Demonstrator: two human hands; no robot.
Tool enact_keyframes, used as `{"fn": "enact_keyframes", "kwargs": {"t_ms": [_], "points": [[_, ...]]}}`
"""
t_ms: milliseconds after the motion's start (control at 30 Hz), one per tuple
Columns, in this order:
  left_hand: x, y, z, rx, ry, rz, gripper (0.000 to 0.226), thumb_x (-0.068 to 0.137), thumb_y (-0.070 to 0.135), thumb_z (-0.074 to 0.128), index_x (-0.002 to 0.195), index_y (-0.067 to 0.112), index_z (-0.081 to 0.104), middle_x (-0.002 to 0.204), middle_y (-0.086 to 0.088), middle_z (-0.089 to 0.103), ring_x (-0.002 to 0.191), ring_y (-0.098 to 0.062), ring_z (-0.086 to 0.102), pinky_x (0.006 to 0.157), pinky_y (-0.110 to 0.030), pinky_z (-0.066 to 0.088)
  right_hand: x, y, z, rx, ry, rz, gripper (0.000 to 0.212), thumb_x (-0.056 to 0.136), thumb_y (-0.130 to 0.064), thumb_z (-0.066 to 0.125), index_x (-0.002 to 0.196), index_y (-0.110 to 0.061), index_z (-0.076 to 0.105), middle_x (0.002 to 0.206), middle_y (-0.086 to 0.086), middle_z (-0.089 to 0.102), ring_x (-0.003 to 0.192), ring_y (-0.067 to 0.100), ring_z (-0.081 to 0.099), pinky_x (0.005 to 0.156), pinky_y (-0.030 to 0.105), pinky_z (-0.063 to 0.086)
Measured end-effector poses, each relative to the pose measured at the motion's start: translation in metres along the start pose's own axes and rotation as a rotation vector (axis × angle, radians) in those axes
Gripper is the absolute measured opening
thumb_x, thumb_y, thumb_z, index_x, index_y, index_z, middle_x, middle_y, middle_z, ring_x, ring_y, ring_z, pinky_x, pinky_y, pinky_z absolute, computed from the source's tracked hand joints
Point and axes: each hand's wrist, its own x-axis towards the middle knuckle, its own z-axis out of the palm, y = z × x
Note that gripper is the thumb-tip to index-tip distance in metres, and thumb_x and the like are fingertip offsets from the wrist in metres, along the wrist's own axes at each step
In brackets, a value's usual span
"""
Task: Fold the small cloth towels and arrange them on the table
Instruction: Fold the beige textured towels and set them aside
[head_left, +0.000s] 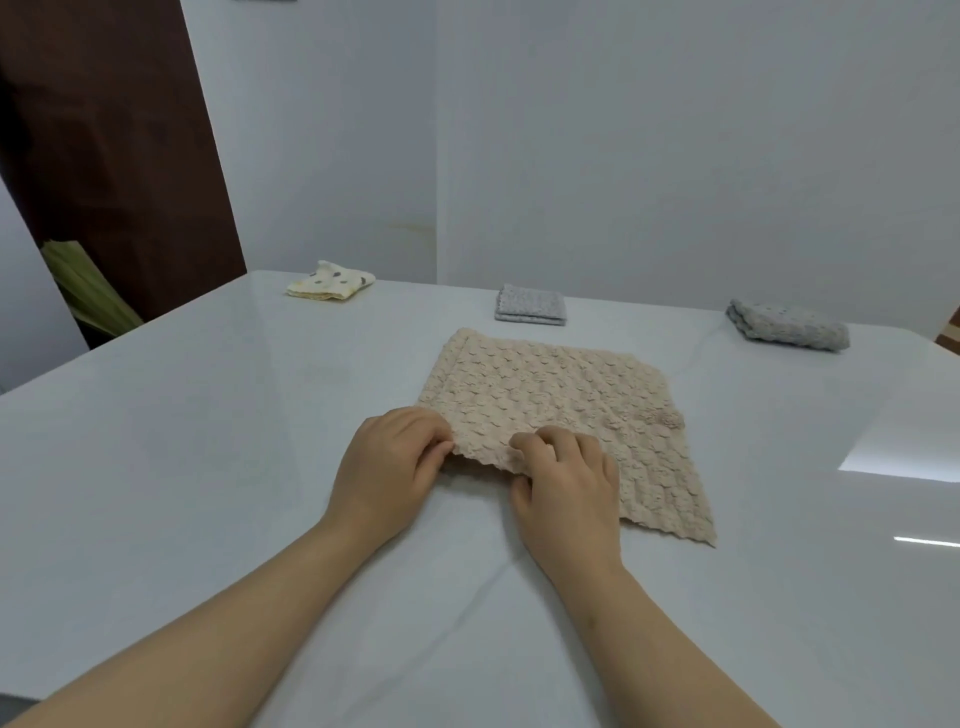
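My left hand (387, 467) and right hand (566, 493) cover part of the near edge of the bumpy beige cloth towel (561, 395). The tips of my right fingers curl down out of sight. Both my arms are cut off at the bottom. The shiny white table (208, 467) runs off the right side. A brown wooden thing (951, 332) peeks in there, too little to tell.
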Motion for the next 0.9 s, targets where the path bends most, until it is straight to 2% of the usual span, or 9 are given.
{"fn": "enact_keyframes", "kwargs": {"t_ms": [133,233,300,400,633,733,800,867,900], "points": [[0.002,0.002,-0.002,-0.079,-0.012,-0.155,0.026,0.087,0.025,0.045,0.085,0.007,0.064,0.078,-0.002,0.069,0.074,-0.012,0.053,0.063,-0.015,0.032,0.003,0.014,-0.005,0.005,-0.049,0.099,0.028,0.060,-0.006,0.061,0.083,-0.021,0.069,0.088,-0.002,0.068,0.082,0.028,0.063,0.071,0.037,0.044],[0.012,0.002,-0.004,-0.077,-0.034,-0.217,0.024,0.091,0.021,0.042,0.091,0.006,0.060,0.072,-0.004,0.063,0.066,-0.021,0.051,0.056,-0.012,0.029,0.007,0.024,-0.016,-0.017,-0.177,0.164,0.039,0.078,-0.006,0.054,0.113,-0.022,0.060,0.119,-0.002,0.059,0.112,0.026,0.047,0.090,0.035,0.026],[0.027,0.004,-0.006,-0.074,-0.042,-0.239,0.016,0.095,0.015,0.043,0.096,0.007,0.058,0.073,-0.003,0.058,0.066,-0.022,0.049,0.055,-0.020,0.032,0.011,0.033,-0.019,-0.037,-0.193,0.183,0.043,0.084,-0.009,0.047,0.123,-0.025,0.053,0.129,-0.005,0.052,0.120,0.022,0.040,0.093,0.031,0.020],[0.055,0.009,-0.010,-0.067,-0.069,-0.276,0.017,0.097,0.015,0.037,0.101,0.010,0.053,0.080,-0.002,0.057,0.072,-0.023,0.052,0.063,-0.033,0.038,0.023,0.039,-0.025,-0.052,-0.180,0.220,0.041,0.087,-0.013,0.044,0.125,-0.027,0.052,0.130,-0.006,0.054,0.121,0.021,0.040,0.094,0.030,0.018],[0.095,0.017,-0.041,-0.124,0.082,-0.193,0.018,0.097,0.011,0.037,0.102,0.004,0.053,0.084,-0.002,0.051,0.075,-0.018,0.045,0.062,-0.024,0.028,0.054,0.034,-0.043,0.095,0.056,0.135,0.033,0.080,-0.008,0.055,0.110,-0.018,0.065,0.108,0.003,0.068,0.105,0.028,0.054,0.086,0.031,0.021],[0.091,0.018,-0.063,-0.165,0.170,-0.169,0.018,0.096,0.008,0.038,0.102,0.003,0.054,0.087,-0.003,0.053,0.079,-0.017,0.047,0.060,-0.017,0.032,0.056,0.024,-0.056,0.225,0.086,0.045,0.031,0.078,-0.013,0.055,0.106,-0.015,0.067,0.099,0.003,0.070,0.097,0.027,0.060,0.086,0.032,0.030],[0.081,0.019,-0.078,-0.183,0.219,-0.173,0.018,0.096,0.004,0.038,0.101,0.003,0.056,0.087,-0.002,0.054,0.080,-0.015,0.047,0.067,-0.005,0.035,0.053,0.017,-0.070,0.373,0.040,0.006,0.031,0.078,-0.007,0.057,0.106,-0.013,0.066,0.092,0.003,0.070,0.087,0.019,0.062,0.081,0.025,0.039],[0.068,0.018,-0.090,-0.169,0.215,-0.171,0.018,0.095,0.002,0.039,0.097,0.005,0.057,0.082,0.005,0.053,0.076,-0.008,0.047,0.068,0.000,0.033,0.047,0.012,-0.081,0.527,-0.056,0.018,0.031,0.079,-0.002,0.056,0.103,-0.020,0.065,0.080,-0.003,0.065,0.068,0.003,0.055,0.066,0.013,0.039],[0.060,0.017,-0.094,-0.157,0.184,-0.173,0.018,0.094,0.002,0.040,0.095,0.008,0.057,0.078,0.010,0.052,0.074,-0.004,0.049,0.068,0.001,0.033,0.043,0.011,-0.084,0.577,-0.098,0.039,0.029,0.080,-0.004,0.055,0.098,-0.026,0.062,0.076,-0.005,0.063,0.062,0.001,0.052,0.061,0.012,0.038]]}}
